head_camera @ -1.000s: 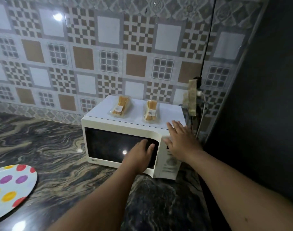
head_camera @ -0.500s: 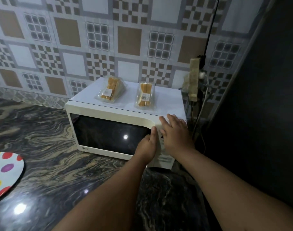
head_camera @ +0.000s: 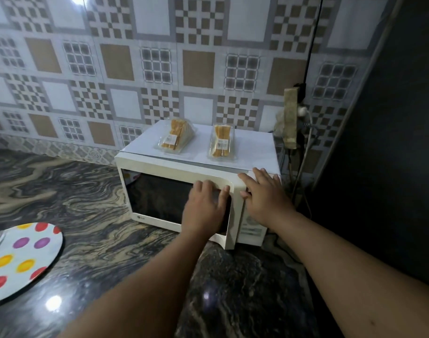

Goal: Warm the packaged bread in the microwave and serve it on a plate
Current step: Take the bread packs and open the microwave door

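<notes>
A white microwave (head_camera: pixel 164 165) stands on the dark marble counter against the tiled wall. Two clear packs of bread lie on its top, one on the left (head_camera: pixel 175 137) and one on the right (head_camera: pixel 221 142). My left hand (head_camera: pixel 203 211) curls its fingers around the right edge of the microwave door (head_camera: pixel 157 203), which stands slightly ajar. My right hand (head_camera: pixel 264 198) lies flat, fingers spread, on the top right corner above the control panel. A white plate with coloured dots (head_camera: pixel 20 259) sits on the counter at the left.
A socket board (head_camera: pixel 290 118) with plugs and cables hangs on the wall just right of the microwave. A tall dark surface (head_camera: pixel 384 142) closes off the right side. The marble counter (head_camera: pixel 91 215) stretches left and forward.
My left hand moved from the door glass to its right edge and took hold of it; the door has swung out a little. My right hand stayed on the microwave's corner.
</notes>
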